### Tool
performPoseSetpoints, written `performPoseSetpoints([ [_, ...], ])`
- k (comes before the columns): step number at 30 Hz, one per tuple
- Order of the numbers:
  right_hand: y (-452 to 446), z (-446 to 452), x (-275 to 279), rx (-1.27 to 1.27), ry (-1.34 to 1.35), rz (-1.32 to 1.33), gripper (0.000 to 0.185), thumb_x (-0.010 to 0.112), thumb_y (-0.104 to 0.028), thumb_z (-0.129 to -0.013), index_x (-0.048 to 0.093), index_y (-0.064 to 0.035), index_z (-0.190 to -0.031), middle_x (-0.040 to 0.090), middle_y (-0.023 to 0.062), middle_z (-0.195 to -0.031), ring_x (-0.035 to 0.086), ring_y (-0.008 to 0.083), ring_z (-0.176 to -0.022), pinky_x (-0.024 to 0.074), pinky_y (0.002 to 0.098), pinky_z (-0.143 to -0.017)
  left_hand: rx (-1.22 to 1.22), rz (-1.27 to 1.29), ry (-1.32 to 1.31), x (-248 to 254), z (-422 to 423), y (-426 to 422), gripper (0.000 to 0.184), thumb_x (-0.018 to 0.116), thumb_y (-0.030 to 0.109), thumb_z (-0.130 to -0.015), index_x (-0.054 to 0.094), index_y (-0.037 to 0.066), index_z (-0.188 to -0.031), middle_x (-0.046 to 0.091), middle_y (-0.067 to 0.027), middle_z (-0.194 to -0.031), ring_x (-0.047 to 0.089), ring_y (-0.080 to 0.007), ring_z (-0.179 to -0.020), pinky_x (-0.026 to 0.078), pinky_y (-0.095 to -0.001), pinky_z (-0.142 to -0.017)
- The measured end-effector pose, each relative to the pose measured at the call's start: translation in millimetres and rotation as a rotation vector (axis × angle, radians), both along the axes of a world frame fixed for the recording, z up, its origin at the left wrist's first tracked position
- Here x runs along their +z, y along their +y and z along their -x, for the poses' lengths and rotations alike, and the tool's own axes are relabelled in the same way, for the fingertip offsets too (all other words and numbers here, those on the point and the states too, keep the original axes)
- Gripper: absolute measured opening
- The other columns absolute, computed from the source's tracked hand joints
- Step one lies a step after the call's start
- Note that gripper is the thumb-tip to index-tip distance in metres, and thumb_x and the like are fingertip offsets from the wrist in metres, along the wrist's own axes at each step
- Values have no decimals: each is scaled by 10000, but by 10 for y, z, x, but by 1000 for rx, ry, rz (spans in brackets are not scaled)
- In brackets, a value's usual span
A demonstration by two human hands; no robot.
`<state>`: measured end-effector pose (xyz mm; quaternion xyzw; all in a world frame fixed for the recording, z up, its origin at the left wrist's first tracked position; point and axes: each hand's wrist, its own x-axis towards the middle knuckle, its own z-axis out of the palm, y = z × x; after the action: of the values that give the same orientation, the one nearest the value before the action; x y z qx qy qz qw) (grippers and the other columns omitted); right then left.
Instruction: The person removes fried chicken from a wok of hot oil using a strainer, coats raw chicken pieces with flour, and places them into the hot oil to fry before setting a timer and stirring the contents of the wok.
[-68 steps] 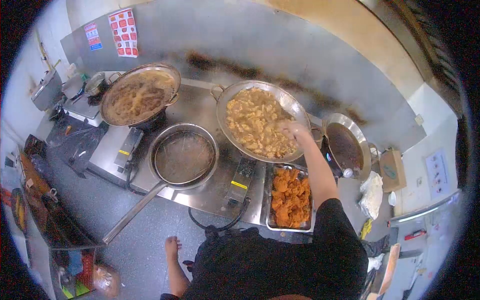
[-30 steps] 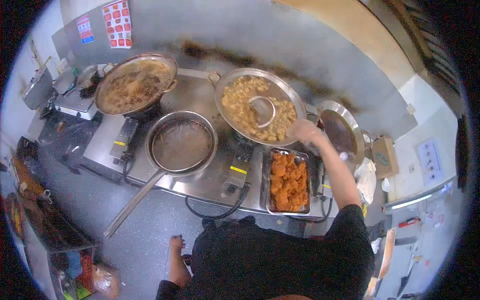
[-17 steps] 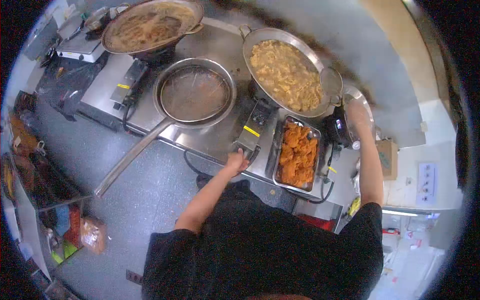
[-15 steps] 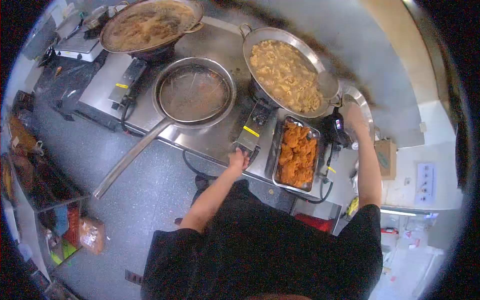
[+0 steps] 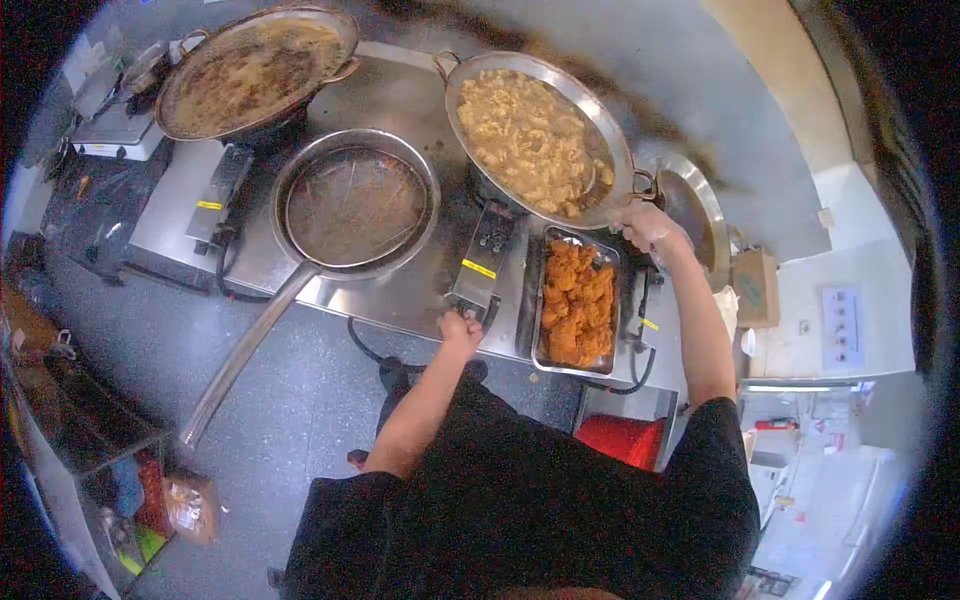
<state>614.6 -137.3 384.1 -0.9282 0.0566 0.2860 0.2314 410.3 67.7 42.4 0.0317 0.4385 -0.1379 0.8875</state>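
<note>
My left hand point(image 5: 460, 328) is closed at the front of a burner's control box point(image 5: 477, 275), fingers pinched on what looks like its knob, mostly hidden. Beside the near-right rim of a wide wok point(image 5: 625, 160) is my right hand point(image 5: 648, 226), in a thin clear glove. Its fingers are curled round the handle of a ladle point(image 5: 600, 180), whose head sits low among the food. Pale yellow fried pieces point(image 5: 525, 130) lie in the wok's liquid. Just left of my right hand, a steel tray point(image 5: 537, 345) holds orange-brown fried chicken pieces point(image 5: 577, 305).
A long-handled round strainer point(image 5: 255, 345) rests over a pan at centre left, its handle jutting past the counter edge. A second wok point(image 5: 255, 75) of bubbling dark oil stands at the far left. Behind my right hand is another round pan point(image 5: 715, 225). A carton point(image 5: 755, 287) stands right.
My right hand has moved left and nearer the wok, and the ladle's head has dropped from the rim into the food. My left hand stays at the control box. The whole view has shifted.
</note>
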Motion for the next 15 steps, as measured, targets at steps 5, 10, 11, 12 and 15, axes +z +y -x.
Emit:
performPoseSetpoints([
  [5, -310, -249, -525, 472, -301, 137, 177, 564, -134, -772, 642, -3, -862, 630, 170, -784, 600, 362, -750, 486, 428, -682, -97, -65, -35, 28, 33, 78, 402, 346, 374, -962, 468, 126, -670, 396, 13, -517, 352, -104, -420, 292, -241, -384],
  [10, -119, 12, -279, 870, -739, 713, 202, 489, -139, -844, 678, -91, -898, 630, 163, -878, 604, 356, -861, 476, 442, -776, -442, -313, -269, 193, 509, 591, 374, 391, 373, -969, 498, 115, -720, 456, 10, -587, 409, -110, -478, 340, -251, -417],
  [11, -103, 95, -234, 838, -808, 692, 216, 473, -134, -854, 681, -108, -905, 629, 162, -891, 604, 354, -876, 473, 442, -787, -457, -279, -339, -108, 650, 743, 337, 405, 341, -965, 501, 112, -737, 464, 10, -612, 422, -116, -496, 346, -257, -425],
  [12, -84, 146, -190, 740, -799, 632, 223, 465, -133, -859, 682, -114, -906, 627, 165, -884, 604, 354, -876, 472, 444, -790, -473, -244, -410, -434, 836, 929, 300, 419, 309, -962, 503, 109, -754, 473, 10, -636, 435, -121, -514, 353, -263, -433],
  [15, 29, 292, 71, 535, -731, 503, 234, 452, -165, -877, 672, -93, -912, 627, 183, -907, 598, 356, -913, 463, 451, -815, -504, -501, -452, -254, 1516, 1443, 223, 463, 260, -936, 502, 105, -780, 472, 9, -662, 445, -128, -536, 386, -267, -476],
])
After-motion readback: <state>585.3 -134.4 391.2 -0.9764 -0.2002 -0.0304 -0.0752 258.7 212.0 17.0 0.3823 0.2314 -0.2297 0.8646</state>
